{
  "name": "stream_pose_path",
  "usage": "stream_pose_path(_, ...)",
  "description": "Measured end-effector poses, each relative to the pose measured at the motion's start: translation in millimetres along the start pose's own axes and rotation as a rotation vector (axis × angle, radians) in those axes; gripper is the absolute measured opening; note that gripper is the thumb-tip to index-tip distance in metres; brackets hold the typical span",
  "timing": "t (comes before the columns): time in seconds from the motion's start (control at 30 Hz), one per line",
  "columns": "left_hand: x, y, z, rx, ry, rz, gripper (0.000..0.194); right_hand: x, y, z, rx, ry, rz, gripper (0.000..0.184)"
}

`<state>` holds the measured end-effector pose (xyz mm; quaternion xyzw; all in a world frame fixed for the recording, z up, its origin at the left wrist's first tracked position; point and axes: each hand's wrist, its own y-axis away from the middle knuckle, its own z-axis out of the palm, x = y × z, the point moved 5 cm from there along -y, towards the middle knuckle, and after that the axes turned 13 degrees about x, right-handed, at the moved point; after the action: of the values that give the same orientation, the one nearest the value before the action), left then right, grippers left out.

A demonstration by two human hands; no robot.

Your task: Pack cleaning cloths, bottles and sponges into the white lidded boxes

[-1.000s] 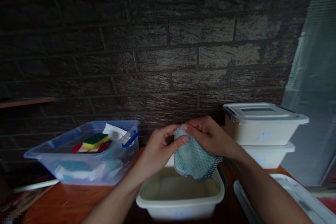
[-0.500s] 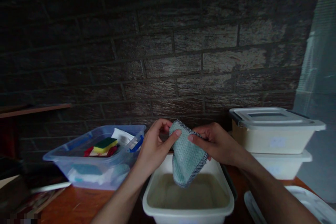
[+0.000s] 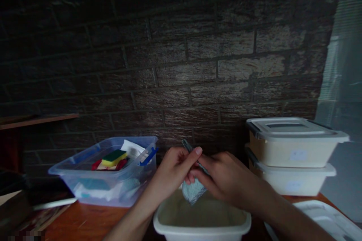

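Note:
My left hand [image 3: 173, 171] and my right hand [image 3: 226, 179] both grip a folded teal cloth [image 3: 192, 191] with a dark checked edge. The hands meet above an open white tub [image 3: 175, 225] near the table's front. The cloth is bunched between my fingers, and its lower corner hangs toward the tub's inside. A narrow strip of the cloth's edge sticks up above my left thumb.
A clear blue-handled bin [image 3: 85, 190] at the left holds a yellow-green sponge [image 3: 114, 157], papers and cloths. Two stacked white lidded tubs [image 3: 294, 154] stand at the right. A loose lid [image 3: 328, 220] lies at the lower right. A dark brick wall [image 3: 181, 64] rises behind the wooden table [image 3: 85, 224].
The cloth was hanging spread between my hands; now my hands have come together and folded it smaller, lower over the tub.

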<state>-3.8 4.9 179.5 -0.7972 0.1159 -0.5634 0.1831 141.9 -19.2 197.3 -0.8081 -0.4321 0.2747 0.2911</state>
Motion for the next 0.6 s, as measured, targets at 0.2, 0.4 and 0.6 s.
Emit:
stream_pose_path(0.2, 8, -1, -13.5, 0.123, 0.044, -0.009, 0.042, 2, 1, -13, -0.037, -0.333, 0.03, 0.051)
stream_pose_path(0.4, -6, 1, -38.6, 0.321, 0.092, -0.077, 0.024, 69, -20, -5, 0.22, -0.656, 0.132, 0.058)
stream_pose_path(0.6, 3, -4, -36.6, 0.151, 0.106, -0.127, 0.024, 80, -18, 48, -0.321, -1.071, 0.183, 0.057)
